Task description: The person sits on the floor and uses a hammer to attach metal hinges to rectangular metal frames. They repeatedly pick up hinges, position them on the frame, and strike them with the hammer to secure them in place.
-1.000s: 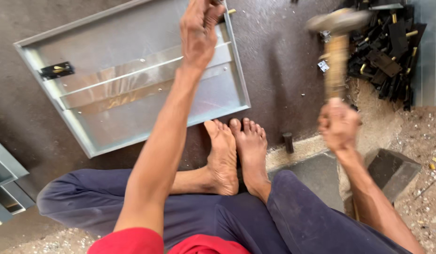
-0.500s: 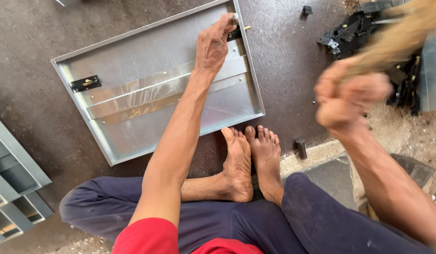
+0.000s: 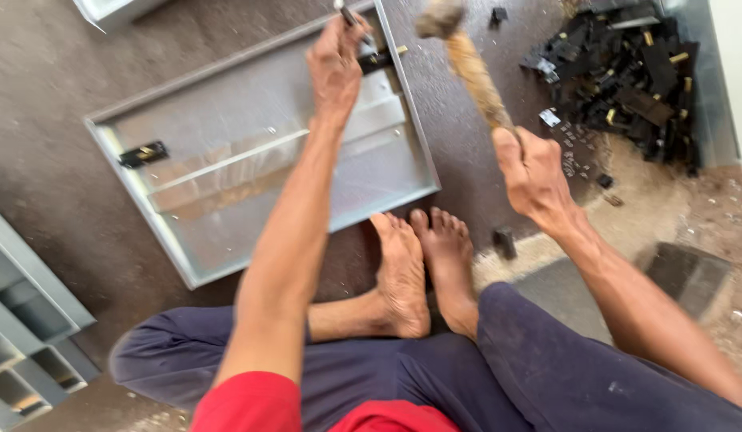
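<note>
Punch in left hand

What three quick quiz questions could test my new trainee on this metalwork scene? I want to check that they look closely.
1. True or false: the right hand holds a hammer by its wooden handle.
2. What does the left hand press against the grey metal panel? A) thin tool B) cloth C) nothing
3. Where does the pile of black parts lie?

Key: 1 true; 2 A; 3 on the floor, right of the panel.
</note>
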